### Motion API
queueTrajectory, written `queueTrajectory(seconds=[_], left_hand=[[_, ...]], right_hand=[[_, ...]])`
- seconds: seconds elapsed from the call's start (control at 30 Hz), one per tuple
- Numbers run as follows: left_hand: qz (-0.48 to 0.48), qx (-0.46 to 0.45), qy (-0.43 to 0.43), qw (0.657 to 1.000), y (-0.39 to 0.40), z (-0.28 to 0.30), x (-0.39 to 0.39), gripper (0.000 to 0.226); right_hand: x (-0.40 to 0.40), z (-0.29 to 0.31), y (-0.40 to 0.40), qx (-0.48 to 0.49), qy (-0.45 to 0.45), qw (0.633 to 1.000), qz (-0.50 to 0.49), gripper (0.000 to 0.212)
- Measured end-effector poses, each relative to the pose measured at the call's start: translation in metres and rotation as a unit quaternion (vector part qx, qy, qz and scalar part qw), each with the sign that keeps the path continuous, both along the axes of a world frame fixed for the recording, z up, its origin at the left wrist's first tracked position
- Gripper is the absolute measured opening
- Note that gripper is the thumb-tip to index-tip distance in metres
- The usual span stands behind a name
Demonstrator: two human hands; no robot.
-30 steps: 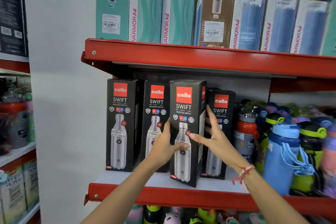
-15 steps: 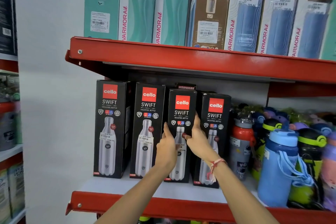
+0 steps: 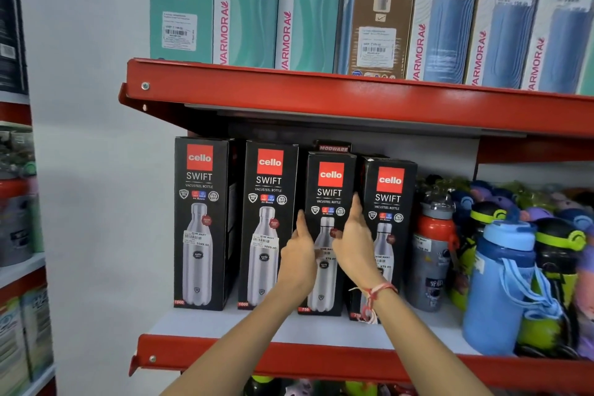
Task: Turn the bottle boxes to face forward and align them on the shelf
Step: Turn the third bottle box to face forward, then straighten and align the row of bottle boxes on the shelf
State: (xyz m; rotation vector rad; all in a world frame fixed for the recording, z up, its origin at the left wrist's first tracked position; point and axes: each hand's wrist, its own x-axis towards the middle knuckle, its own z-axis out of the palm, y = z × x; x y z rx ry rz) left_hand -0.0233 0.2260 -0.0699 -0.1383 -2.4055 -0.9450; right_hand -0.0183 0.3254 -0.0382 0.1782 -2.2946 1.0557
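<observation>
Several black cello SWIFT bottle boxes stand upright in a row on the red-edged shelf, all with fronts facing me. My left hand grips the left edge of the third box, and my right hand grips its right edge, fingers reaching between it and the fourth box. The first box and second box stand to the left, untouched. The third box sits slightly further forward than the fourth. A box marked MODWARE shows behind it.
Loose coloured water bottles crowd the shelf to the right, the nearest an orange-topped grey bottle and a large blue bottle. The upper shelf holds tall Varmora boxes. A white wall is on the left, with another rack beyond it.
The third box, angled and pulled out to the shelf's front edge a second ago, has been turned square and pushed back into the row. Both hands stayed on it.
</observation>
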Motion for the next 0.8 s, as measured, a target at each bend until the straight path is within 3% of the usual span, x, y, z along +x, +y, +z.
queueTrajectory(seconds=[0.13, 0.23, 0.33, 0.43, 0.53, 0.67, 0.8], left_hand=[[-0.091, 0.069, 0.059, 0.992, -0.023, 0.006, 0.030, 0.069], [-0.108, 0.144, 0.096, 0.979, -0.057, 0.004, 0.048, 0.043], [-0.109, 0.246, 0.104, 0.958, -0.101, -0.008, 0.052, 0.030], [-0.011, 0.295, 0.144, 0.945, -0.144, -0.024, 0.052, 0.028], [0.053, 0.286, 0.134, 0.948, -0.182, -0.036, 0.056, 0.036], [-0.026, 0.296, -0.003, 0.955, -0.210, -0.048, 0.050, 0.065], [-0.127, 0.280, -0.057, 0.950, -0.222, -0.057, 0.044, 0.074]], right_hand=[[0.018, 0.001, -0.020, -0.035, 0.106, 0.993, -0.029, 0.077], [0.034, 0.000, -0.038, -0.091, 0.162, 0.982, 0.036, 0.056], [0.041, -0.013, -0.070, -0.190, 0.052, 0.961, 0.194, 0.036], [0.034, -0.034, -0.107, -0.246, -0.072, 0.930, 0.263, 0.026], [0.037, -0.054, -0.141, -0.264, -0.184, 0.905, 0.277, 0.047], [0.040, -0.073, -0.173, -0.204, -0.241, 0.917, 0.241, 0.091], [0.043, -0.074, -0.190, -0.186, -0.248, 0.917, 0.250, 0.074]])
